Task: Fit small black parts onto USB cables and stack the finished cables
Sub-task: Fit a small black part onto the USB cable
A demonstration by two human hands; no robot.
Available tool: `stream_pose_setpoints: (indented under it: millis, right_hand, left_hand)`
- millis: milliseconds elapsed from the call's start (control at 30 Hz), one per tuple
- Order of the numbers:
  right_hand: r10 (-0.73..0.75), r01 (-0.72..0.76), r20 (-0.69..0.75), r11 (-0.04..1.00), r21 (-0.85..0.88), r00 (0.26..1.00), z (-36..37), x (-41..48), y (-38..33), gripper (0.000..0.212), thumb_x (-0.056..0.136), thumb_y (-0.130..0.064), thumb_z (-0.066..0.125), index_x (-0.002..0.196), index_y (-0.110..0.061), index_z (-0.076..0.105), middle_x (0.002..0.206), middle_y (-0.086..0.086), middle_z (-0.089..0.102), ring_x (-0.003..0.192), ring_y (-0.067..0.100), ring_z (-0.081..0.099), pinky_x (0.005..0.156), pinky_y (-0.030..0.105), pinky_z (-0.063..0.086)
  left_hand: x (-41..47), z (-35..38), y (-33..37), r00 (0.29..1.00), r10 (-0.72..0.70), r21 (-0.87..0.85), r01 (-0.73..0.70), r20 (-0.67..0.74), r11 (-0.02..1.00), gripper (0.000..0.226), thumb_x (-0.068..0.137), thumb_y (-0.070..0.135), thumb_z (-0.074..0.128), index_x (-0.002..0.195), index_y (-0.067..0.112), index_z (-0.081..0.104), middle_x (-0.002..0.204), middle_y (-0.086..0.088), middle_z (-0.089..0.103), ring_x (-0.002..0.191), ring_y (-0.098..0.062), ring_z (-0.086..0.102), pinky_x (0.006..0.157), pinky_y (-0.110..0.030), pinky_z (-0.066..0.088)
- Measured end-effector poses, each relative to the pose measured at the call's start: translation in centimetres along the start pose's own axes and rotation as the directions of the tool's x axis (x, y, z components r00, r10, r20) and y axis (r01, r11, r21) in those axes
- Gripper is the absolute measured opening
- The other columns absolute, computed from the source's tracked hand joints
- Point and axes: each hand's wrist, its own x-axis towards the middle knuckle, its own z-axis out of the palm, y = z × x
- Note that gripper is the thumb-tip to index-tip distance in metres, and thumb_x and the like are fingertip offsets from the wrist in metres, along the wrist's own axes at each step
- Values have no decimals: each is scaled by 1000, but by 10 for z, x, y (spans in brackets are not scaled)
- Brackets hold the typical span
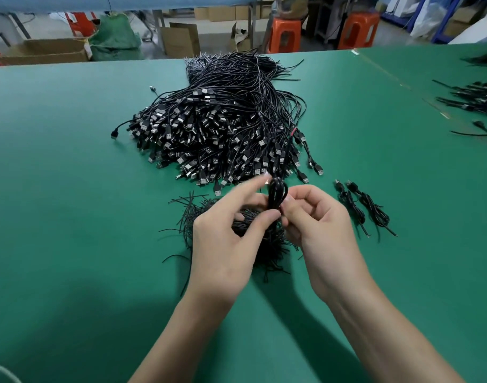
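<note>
Head view: the left hand (225, 233) and right hand (317, 222) both pinch a folded cable (276, 192) upright between them, its loop poking above both grips. Behind lies the cable heap (223, 128); two bundled cables (366, 208) rest on the table (71, 161) to the right.

No text, label or number is legible.

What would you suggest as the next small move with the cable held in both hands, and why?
Probably twist a black tie around the folded cable where both hands pinch it. The left hand and right hand hold it looped above the tie pile, and two bundled cables lie to the right. Whether a tie is on yet is unclear.
</note>
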Motion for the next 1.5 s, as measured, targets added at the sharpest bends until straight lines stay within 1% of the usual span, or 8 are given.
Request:
stream_pose_setpoints:
  millis: [167, 467, 833, 1067, 1167, 1267, 1367, 1500]
  right_hand:
    - [178, -173, -4, 962, 214, 984, 1, 2, 1, 20, 98, 2, 56, 88, -13, 65, 64, -2, 55, 51, 5, 43, 48, 15, 39]
    - [-2, 4, -50, 999, 40, 999, -2, 4, -6, 17, 99, -10, 62, 83, -14, 65, 56, -6, 50, 47, 4, 39, 48, 14, 36]
    - [-212, 211, 37, 916, -340, 977, -9, 6, -2, 15, 97, -14, 67, 82, -20, 66, 61, -11, 56, 59, 8, 47, 56, 30, 42]
    - [-232, 221, 10, 911, -347, 973, -11, 7, 2, 15, 96, -15, 67, 81, -19, 66, 63, -10, 60, 60, 7, 52, 60, 28, 45]
    - [-199, 188, -8, 937, -294, 980, -10, 7, 2, 20, 97, -10, 64, 80, -21, 66, 59, -10, 56, 56, 6, 49, 55, 20, 41]
    - [-24, 24, 5, 1000, -11, 1000, -8, 7, 1, 41, 97, -1, 59, 72, -30, 72, 58, -9, 55, 51, 1, 46, 49, 13, 39]
    - [30, -30, 7, 996, 80, 1000, -9, 6, 1, 47, 93, 9, 55, 69, -28, 72, 59, -6, 57, 48, 1, 46, 47, 13, 38]
    - [-100, 93, -38, 985, -146, 994, -9, 4, 7, 21, 97, -12, 66, 78, -21, 68, 63, -3, 58, 58, 8, 50, 55, 20, 41]
  left_hand:
    - [-4, 0, -3, 964, 264, 184, -264, 28, 947, 27, 97, 18, 69, 120, 29, 77, 99, 7, 63, 94, -16, 60, 85, -28, 49]
    - [0, -1, -1, 946, -253, -385, 314, 202, 868, 12, 81, 31, 81, 92, 26, 78, 90, 2, 78, 80, -7, 70, 71, -18, 54]
    - [5, 2, -9, 718, -484, -507, 696, 501, 508, 61, 81, 22, 79, 140, 15, 62, 130, -11, 72, 100, -9, 61, 72, -17, 51]
    - [3, 8, -14, 879, -337, -504, 471, 338, 724, 37, 82, 8, 76, 116, 21, 77, 114, -3, 78, 107, -13, 71, 91, -25, 54]
    - [4, 8, -11, 964, -200, -286, 244, 174, 927, 36, 82, 12, 77, 108, 38, 78, 101, 7, 75, 93, -8, 67, 80, -34, 51]
    - [2, 8, -9, 995, -18, -39, 22, 100, 999, 41, 87, 12, 74, 111, 45, 76, 87, 12, 62, 77, -7, 56, 69, -15, 41]
    - [-1, 8, -4, 977, -106, -190, 142, 187, 971, 23, 96, 27, 66, 113, 36, 78, 79, 9, 70, 65, -9, 59, 61, -20, 48]
    - [5, 5, -3, 915, -316, -334, 388, 251, 859, 26, 101, 36, 63, 94, 21, 82, 81, -2, 78, 60, -2, 62, 57, -10, 45]
